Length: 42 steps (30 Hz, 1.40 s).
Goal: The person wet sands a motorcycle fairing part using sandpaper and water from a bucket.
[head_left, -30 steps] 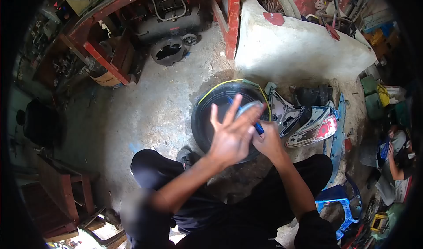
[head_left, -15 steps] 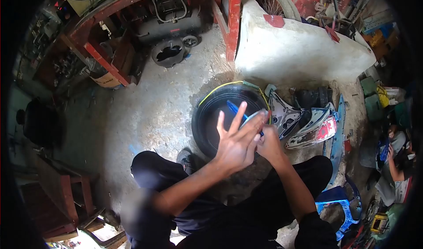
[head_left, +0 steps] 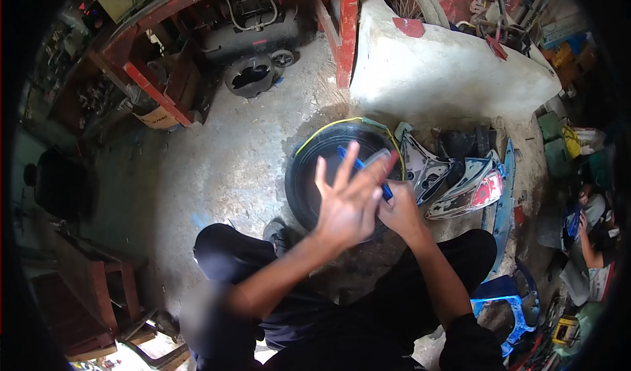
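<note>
Over the black round tub (head_left: 294, 193), my right hand (head_left: 401, 210) is closed around a narrow blue part (head_left: 386, 191), whose far end shows past the fingers of the other hand. My left hand (head_left: 345, 207) lies across that part, blurred by motion. Two of its fingers are spread upward, while the others press a thin greyish piece (head_left: 378, 157) against the blue part. What this piece is, I cannot tell.
Right of the tub lie scuffed motorcycle fairing panels (head_left: 470, 190) and a long blue strip (head_left: 503, 207). A blue plastic frame (head_left: 516, 312) stands at lower right. Behind are a white slab (head_left: 447, 75) and a red bench (head_left: 346, 36). Another person (head_left: 591, 246) sits far right.
My left hand has shifted slightly left and up along the blue part, its fingers still spread. The right hand keeps its hold in nearly the same place.
</note>
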{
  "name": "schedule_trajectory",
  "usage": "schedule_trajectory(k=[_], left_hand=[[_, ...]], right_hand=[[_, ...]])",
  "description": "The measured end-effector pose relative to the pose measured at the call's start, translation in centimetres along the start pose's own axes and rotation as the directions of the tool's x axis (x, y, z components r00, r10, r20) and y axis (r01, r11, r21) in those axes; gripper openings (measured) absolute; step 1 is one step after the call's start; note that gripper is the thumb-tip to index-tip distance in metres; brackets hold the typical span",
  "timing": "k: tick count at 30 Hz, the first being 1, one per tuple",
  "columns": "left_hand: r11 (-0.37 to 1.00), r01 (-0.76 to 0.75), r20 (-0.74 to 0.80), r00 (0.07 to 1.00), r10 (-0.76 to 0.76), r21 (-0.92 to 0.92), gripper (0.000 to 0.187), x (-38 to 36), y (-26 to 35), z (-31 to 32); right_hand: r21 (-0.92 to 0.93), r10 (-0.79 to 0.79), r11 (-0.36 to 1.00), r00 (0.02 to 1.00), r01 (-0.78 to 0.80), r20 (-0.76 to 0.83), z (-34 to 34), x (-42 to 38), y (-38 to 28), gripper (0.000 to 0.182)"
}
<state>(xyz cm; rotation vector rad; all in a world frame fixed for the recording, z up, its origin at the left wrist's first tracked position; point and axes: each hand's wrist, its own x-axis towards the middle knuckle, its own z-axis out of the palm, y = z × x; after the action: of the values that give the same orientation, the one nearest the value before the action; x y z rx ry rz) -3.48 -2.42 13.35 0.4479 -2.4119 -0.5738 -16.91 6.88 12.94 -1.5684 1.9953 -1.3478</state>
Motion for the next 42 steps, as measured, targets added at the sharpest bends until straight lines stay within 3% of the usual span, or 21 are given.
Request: schedule_trajectory(k=[1,3,4,5,7,8,9,11,13,15,17,19,21,22,23,26,29,33,35,36,42], left_hand=[[0.994,0.101,-0.077,0.992,-0.097,0.038,0.045,1.2,-0.6,-0.2],[0.940,0.319,-0.090,0.939,-0.331,-0.124,0.045,2.5,-2.0,-1.0],[0.961,0.229,-0.141,0.958,-0.251,-0.153,0.046,1.8,-1.1,-0.5],[0.994,0.103,-0.082,0.991,-0.105,-0.035,0.046,0.9,0.1,-0.3],[0.999,0.033,-0.049,0.998,-0.035,-0.030,0.045,0.6,0.8,-0.2],[0.996,0.088,-0.076,0.993,-0.086,0.020,0.045,1.2,0.0,-0.1],[0.962,0.249,-0.119,0.958,-0.262,-0.112,0.046,2.2,-0.6,-0.7],[0.941,0.308,-0.129,0.936,-0.326,-0.141,0.046,2.7,-1.7,-1.0],[0.990,0.136,-0.085,0.987,-0.138,-0.038,0.048,1.0,-0.1,-0.2],[0.995,0.097,-0.073,0.993,-0.094,0.038,0.048,0.8,0.1,0.2],[0.928,0.357,-0.104,0.924,-0.367,-0.109,0.047,2.5,-1.2,-0.6],[0.959,0.239,-0.150,0.953,-0.262,-0.153,0.047,1.9,-0.8,-0.3],[0.996,0.068,-0.031,0.997,-0.070,-0.050,0.046,0.5,0.7,0.2],[0.998,0.056,-0.055,0.997,-0.057,-0.022,0.044,0.6,0.7,0.4],[0.996,0.083,-0.067,0.994,-0.081,0.025,0.045,1.1,-0.2,0.4],[0.867,0.455,-0.040,0.881,-0.472,-0.203,0.047,3.1,-3.4,-0.7],[0.831,0.289,-0.114,0.916,-0.384,-0.476,0.047,2.3,-4.6,-0.8],[0.856,0.243,-0.138,0.931,-0.338,-0.457,0.047,2.6,-3.2,-1.5],[0.772,0.472,0.019,0.858,-0.514,-0.426,0.048,2.5,-3.2,-2.1],[0.775,0.470,0.016,0.858,-0.513,-0.423,0.048,2.4,-3.2,-2.2],[0.883,0.253,-0.139,0.934,-0.330,-0.395,0.050,2.2,-3.6,-1.0]], right_hand=[[-0.006,0.002,1.000,1.000,-0.002,0.014,0.0,0.2,-0.4,0.014],[0.001,0.115,0.993,0.993,-0.115,-0.001,0.2,0.2,-0.9,0.021],[0.020,0.077,0.997,0.997,-0.077,-0.003,0.5,0.1,-0.2,0.022],[0.028,0.070,0.997,0.997,-0.069,-0.019,0.8,0.3,0.5,0.022],[0.043,-0.056,0.997,0.996,0.059,-0.066,0.9,0.6,0.4,0.016],[0.055,0.019,0.998,0.999,-0.017,-0.032,0.6,0.5,0.0,0.015],[0.015,0.055,0.998,0.997,-0.054,-0.046,0.9,0.2,0.4,0.016],[0.028,0.057,0.998,0.997,-0.056,-0.043,0.7,0.6,-0.7,0.014],[0.034,0.012,0.999,0.998,-0.010,-0.064,0.7,0.7,0.1,0.013],[0.027,-0.013,1.000,0.998,0.015,-0.061,0.7,0.6,0.3,0.013],[0.049,0.101,0.994,0.993,-0.098,-0.057,0.6,0.2,-0.4,0.014],[0.065,0.063,0.996,0.995,-0.058,-0.071,0.6,0.4,0.1,0.017],[0.040,0.025,0.999,0.996,-0.022,-0.080,0.5,0.0,1.0,0.016],[0.068,0.040,0.997,0.996,-0.035,-0.083,0.5,0.0,1.2,0.017],[0.063,0.043,0.997,0.996,-0.039,-0.074,0.4,-0.2,1.3,0.017],[0.120,0.143,0.984,0.986,-0.132,-0.086,0.1,0.2,-0.8,0.023],[0.202,0.185,0.966,0.977,-0.161,-0.108,0.0,0.1,0.4,0.025],[0.223,0.225,0.954,0.970,-0.201,-0.090,-0.2,-0.6,0.1,0.028],[0.303,0.207,0.939,0.971,-0.162,-0.122,0.5,-0.6,0.4,0.027],[0.306,0.204,0.939,0.971,-0.158,-0.123,0.5,-0.6,0.4,0.027],[0.340,0.224,0.924,0.968,-0.175,-0.111,0.3,-0.9,0.4,0.028]])
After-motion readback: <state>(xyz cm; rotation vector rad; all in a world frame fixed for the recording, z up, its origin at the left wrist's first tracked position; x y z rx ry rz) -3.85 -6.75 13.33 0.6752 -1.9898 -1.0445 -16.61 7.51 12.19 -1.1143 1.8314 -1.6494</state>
